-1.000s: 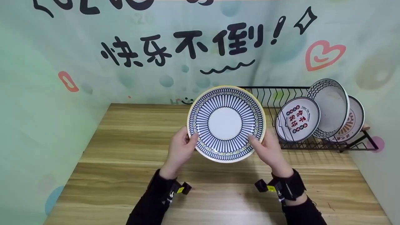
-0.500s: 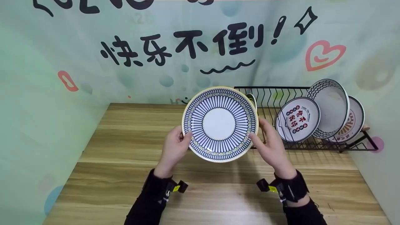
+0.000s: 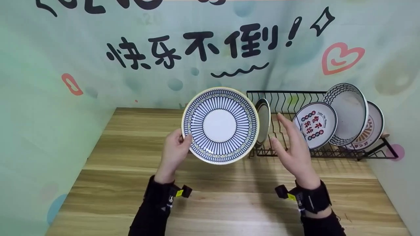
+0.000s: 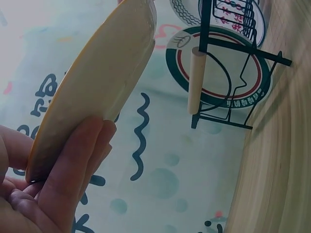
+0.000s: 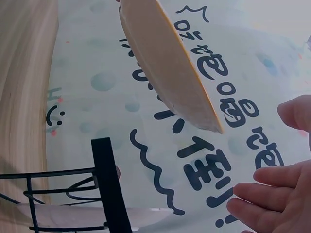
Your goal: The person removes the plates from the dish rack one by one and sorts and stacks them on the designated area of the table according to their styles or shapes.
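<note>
A round plate [image 3: 220,125] with blue radiating stripes and a yellow rim is held up above the table, its face toward the head camera. My left hand [image 3: 174,150] grips its lower left rim, thumb on the front and fingers behind; the left wrist view shows the plate's pale back [image 4: 97,77]. Apart from the plate, my right hand [image 3: 295,155] has its fingers extended in front of the dish rack [image 3: 288,92], holding nothing. Just behind the striped plate's right edge, a green-rimmed plate [image 4: 176,73] stands on edge at the rack's left end.
Farther right in the rack lean a small dish [image 3: 313,126] with red characters, a large bowl [image 3: 347,114] with a wavy pattern, and another plate [image 3: 376,121] behind. The wooden table [image 3: 131,157] meets a printed cloth backdrop [image 3: 183,19].
The striped plate has moved left and slightly up in my left hand. My right hand has let go of its rim and shifted right. More of the green-rimmed plate shows.
</note>
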Tool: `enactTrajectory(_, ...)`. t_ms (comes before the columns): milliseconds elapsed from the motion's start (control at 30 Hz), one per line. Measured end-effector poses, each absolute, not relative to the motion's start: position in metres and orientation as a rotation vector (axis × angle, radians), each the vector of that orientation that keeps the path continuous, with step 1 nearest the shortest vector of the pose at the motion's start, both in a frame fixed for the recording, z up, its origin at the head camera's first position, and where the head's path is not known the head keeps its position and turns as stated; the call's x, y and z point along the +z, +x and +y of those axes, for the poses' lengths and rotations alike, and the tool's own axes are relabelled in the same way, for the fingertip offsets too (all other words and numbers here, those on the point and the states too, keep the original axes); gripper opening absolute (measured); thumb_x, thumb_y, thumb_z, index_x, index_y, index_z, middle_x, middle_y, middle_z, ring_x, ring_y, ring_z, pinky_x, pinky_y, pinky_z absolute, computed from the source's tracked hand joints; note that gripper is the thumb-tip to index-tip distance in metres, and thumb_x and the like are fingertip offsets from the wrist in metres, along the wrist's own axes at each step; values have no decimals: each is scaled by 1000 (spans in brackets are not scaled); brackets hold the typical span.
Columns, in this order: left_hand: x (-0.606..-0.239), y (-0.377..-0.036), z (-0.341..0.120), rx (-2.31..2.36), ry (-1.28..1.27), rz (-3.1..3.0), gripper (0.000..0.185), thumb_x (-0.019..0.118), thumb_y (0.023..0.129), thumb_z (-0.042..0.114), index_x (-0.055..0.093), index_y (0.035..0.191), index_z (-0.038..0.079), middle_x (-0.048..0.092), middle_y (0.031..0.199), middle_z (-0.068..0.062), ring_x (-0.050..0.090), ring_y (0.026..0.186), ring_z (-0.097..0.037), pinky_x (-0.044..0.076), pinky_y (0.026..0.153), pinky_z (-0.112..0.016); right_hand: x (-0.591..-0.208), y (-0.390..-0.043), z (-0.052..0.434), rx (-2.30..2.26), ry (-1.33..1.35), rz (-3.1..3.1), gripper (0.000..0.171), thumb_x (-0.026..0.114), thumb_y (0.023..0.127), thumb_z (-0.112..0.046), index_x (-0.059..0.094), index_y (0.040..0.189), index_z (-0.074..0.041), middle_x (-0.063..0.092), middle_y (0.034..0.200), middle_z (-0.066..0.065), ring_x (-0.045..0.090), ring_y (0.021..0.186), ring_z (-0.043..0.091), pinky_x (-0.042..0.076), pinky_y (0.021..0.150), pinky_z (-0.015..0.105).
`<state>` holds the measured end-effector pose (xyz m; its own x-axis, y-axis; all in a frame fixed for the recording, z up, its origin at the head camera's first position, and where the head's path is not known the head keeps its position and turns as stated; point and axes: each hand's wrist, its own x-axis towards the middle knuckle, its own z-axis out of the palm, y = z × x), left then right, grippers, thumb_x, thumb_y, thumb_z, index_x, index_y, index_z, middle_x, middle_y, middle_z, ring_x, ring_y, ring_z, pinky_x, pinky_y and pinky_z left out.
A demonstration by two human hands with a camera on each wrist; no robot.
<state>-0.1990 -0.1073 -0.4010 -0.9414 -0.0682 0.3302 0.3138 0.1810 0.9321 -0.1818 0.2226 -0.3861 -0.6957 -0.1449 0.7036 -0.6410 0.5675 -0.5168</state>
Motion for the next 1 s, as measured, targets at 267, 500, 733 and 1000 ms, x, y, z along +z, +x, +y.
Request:
enactTrajectory(267,-399,-202,-120,-1826,-127,-2163,17,60,90,-5,65,103,-14,68,81,-18,55,56,-11,47,46,-19,-382,-182,234,996,562,-2208,62,64,90,-9,41,147,2,43,150,18,40,137,37,11,121,44)
enactTrajectory(500,-402,-209,-136,-1826,-48,-2135,19,60,91,-3,66,105,-13,69,82,-18,50,54,-8,42,44,-18,-379,-183,247,932,500,-2212,62,63,90,-12,41,146,4,44,149,19,39,137,37,11,121,42)
enactTrajectory(733,-403,-213,-150,-1819,-3,-2092,19,58,90,-4,66,103,-15,69,83,-18,54,58,-6,44,47,-17,-378,-183,255,931,458,-2204,63,63,91,-13,40,147,2,43,150,19,37,139,38,10,121,41)
enactTrajectory(1000,-406,-218,-165,-1772,95,-2130,20,57,91,-3,65,105,-15,67,81,-16,51,56,-6,43,46,-16,-377,-184,266,946,390,-2194,62,64,90,-13,42,146,4,43,149,21,36,139,39,9,121,39)
